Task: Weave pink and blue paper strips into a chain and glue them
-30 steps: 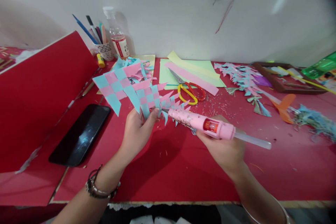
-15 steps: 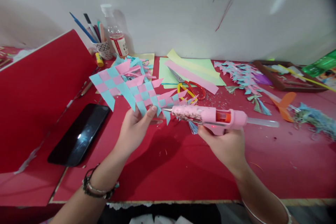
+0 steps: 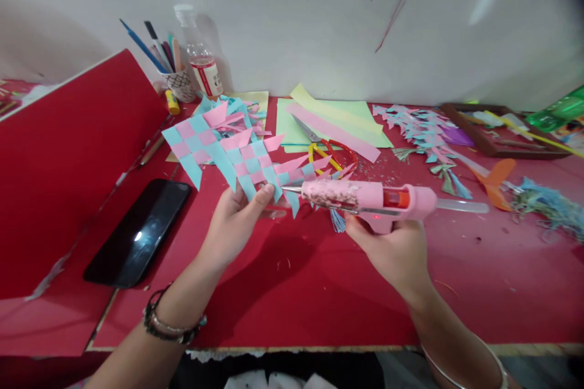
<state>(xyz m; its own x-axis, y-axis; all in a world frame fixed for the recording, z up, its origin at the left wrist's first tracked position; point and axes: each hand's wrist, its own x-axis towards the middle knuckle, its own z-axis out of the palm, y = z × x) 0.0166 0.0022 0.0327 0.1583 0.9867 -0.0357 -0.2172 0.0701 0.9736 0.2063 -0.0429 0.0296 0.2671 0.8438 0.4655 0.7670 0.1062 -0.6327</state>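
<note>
Between the thumb and fingers of my left hand (image 3: 237, 219) is a woven paper fish chain (image 3: 253, 164), made of pink and light blue strips with pointed ends. My right hand (image 3: 392, 249) is wrapped round a pink glue gun (image 3: 365, 197), its red light lit and a clear glue stick (image 3: 462, 206) poking out at the back. The metal nozzle points left and sits at the woven paper, close beside my left thumb; whether it touches cannot be made out. A blue tassel (image 3: 337, 220) hangs below the paper, partly behind the gun.
Scissors (image 3: 328, 149) lie on coloured paper sheets (image 3: 360, 115) behind my hands. A phone (image 3: 139, 231), a pen cup (image 3: 180, 85) and a bottle (image 3: 203, 64) are at left. Another woven chain (image 3: 417, 127), an orange paper piece (image 3: 495, 183) and a brown tray (image 3: 506, 134) lie at right.
The glue gun has shifted slightly right, its nozzle still by my left thumb. The woven paper's left end has tipped a little rightward. Both hands keep their holds.
</note>
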